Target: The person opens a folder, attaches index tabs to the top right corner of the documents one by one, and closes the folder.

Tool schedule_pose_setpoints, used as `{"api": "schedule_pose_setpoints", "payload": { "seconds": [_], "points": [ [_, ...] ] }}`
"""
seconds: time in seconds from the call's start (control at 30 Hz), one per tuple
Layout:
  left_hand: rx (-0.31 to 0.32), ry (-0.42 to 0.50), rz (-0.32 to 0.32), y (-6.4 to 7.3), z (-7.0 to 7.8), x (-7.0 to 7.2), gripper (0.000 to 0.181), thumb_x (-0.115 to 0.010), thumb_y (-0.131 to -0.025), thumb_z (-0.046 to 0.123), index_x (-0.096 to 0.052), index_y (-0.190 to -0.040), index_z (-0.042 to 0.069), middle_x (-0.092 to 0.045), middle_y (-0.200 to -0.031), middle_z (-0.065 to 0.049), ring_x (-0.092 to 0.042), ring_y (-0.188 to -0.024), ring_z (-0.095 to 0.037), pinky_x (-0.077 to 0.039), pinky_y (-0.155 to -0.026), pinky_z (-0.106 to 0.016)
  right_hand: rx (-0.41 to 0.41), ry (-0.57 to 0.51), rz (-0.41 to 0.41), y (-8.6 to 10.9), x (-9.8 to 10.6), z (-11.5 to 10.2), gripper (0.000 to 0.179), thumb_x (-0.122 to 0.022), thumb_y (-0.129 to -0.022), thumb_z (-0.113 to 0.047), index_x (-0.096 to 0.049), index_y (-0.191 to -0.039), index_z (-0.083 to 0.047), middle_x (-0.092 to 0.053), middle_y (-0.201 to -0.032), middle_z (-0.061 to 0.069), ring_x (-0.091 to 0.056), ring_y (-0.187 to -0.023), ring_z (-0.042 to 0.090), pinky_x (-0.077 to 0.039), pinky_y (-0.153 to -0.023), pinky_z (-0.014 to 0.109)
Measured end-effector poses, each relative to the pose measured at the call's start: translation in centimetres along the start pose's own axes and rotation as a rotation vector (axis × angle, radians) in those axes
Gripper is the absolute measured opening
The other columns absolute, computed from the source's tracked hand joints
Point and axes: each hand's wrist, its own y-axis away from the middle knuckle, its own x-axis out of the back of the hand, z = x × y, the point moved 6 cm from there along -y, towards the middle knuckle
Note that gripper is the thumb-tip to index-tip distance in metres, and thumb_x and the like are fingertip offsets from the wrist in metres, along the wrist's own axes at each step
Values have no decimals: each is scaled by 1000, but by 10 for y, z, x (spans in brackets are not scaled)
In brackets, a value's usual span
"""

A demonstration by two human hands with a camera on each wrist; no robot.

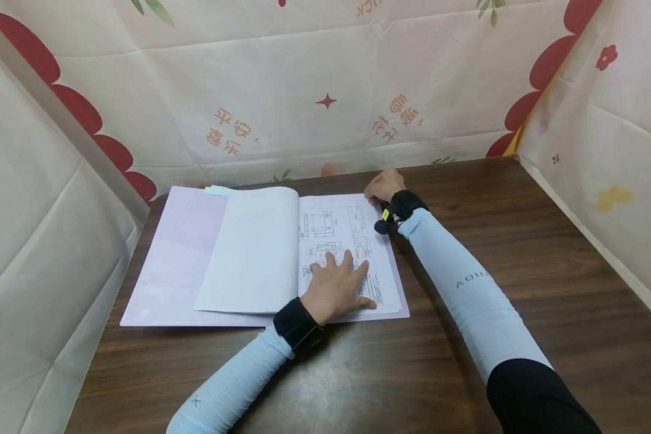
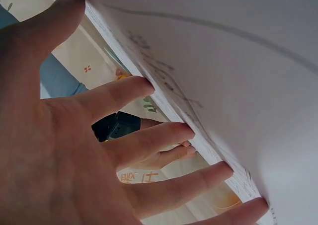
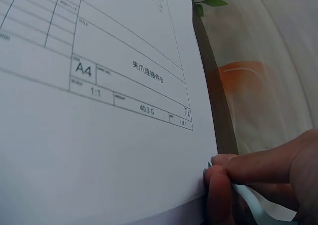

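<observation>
A lilac folder (image 1: 165, 271) lies spread on the table, with a stack of paper sheets inside. Its turned-over sheets (image 1: 255, 253) show a blank white side on the left. On the right is a printed technical drawing (image 1: 317, 211), whose title block reads A4 in the right wrist view. My left hand (image 1: 336, 292) presses on this page, fingers spread wide. At the page's far right corner, my right hand (image 1: 385, 185) pinches a pale blue strip (image 3: 254, 205) between thumb and fingers. Part of the strip is hidden behind the fingers.
Pale tabs (image 1: 219, 190) stick out from the far edge of the turned sheets. The brown wooden table (image 1: 499, 241) is bordered by a printed cloth (image 1: 304, 78) at the back and by pale cloths on both sides.
</observation>
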Motion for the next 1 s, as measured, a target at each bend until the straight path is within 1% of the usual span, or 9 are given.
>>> {"api": "schedule_pose_setpoints", "payload": {
  "seconds": [0.23, 0.4, 0.47, 0.53, 0.67, 0.77, 0.87, 0.93, 1.0],
  "points": [
    [-5, 3, 3, 0, 0, -1, 87, -65, -87, 73, -42, -159, 30, -41, -163, -13, -46, -139, -49, -50, -99, -68, 34, 89, 30, 11, -2, -9, 19, -78, -90, -15, -80, -100, 1, -73, -87, 13, -64, -83, 29, -50, -71, 34],
    [-3, -2, 7, 0, 0, -1, 87, -65, -86, 74, -43, -158, 29, -42, -162, -14, -48, -138, -49, -50, -97, -68, 4, 134, 41, -7, -3, 0, 21, -83, -87, -18, -78, -99, -1, -73, -86, 12, -68, -79, 28, -51, -70, 34],
    [-5, -3, 10, -1, 0, -1, 88, -65, -86, 74, -43, -158, 29, -43, -162, -14, -48, -138, -49, -51, -97, -69, -20, 182, 38, -15, -2, 5, 31, -86, -85, -24, -76, -103, -1, -74, -89, 14, -69, -80, 28, -52, -71, 36],
    [-7, -7, 14, -1, -1, -1, 88, -65, -86, 74, -43, -158, 29, -43, -162, -14, -48, -138, -49, -51, -97, -69, -40, 279, 42, -21, 3, 8, 48, -88, -82, -36, -73, -112, -1, -73, -97, 16, -67, -86, 31, -51, -76, 39],
    [-10, -13, 15, -2, -2, 0, 87, -65, -86, 74, -43, -158, 29, -43, -162, -14, -48, -138, -48, -51, -97, -69, -52, 481, 51, -24, 15, 10, 85, -87, -75, -59, -61, -134, -3, -69, -120, 22, -59, -102, 36, -47, -90, 49],
    [-9, -15, 8, -2, -3, 0, 87, -65, -86, 74, -43, -158, 30, -43, -161, -14, -48, -137, -48, -51, -97, -68, -32, 551, 48, -22, 18, 7, 100, -85, -72, -66, -53, -145, -5, -64, -134, 25, -59, -112, 41, -45, -99, 54],
    [-6, -15, 4, -1, -3, -1, 86, -65, -86, 74, -43, -158, 30, -43, -161, -13, -48, -137, -47, -50, -98, -68, 28, 583, 73, -17, 19, 1, 106, -86, -71, -65, -47, -151, -8, -61, -142, 26, -60, -115, 44, -45, -102, 56],
    [-4, -15, 5, -1, -2, -1, 86, -64, -87, 74, -42, -158, 31, -43, -162, -13, -48, -137, -47, -50, -98, -68, 74, 632, 93, -14, 19, -1, 104, -85, -73, -65, -47, -150, -7, -62, -140, 26, -61, -112, 44, -46, -100, 56],
    [0, -17, 4, -1, -2, -1, 86, -64, -87, 74, -42, -158, 32, -43, -162, -12, -48, -137, -47, -50, -99, -68, 123, 680, 98, -11, 17, -2, 98, -83, -76, -66, -52, -145, -4, -68, -130, 26, -64, -105, 43, -47, -96, 55]
  ]
}}
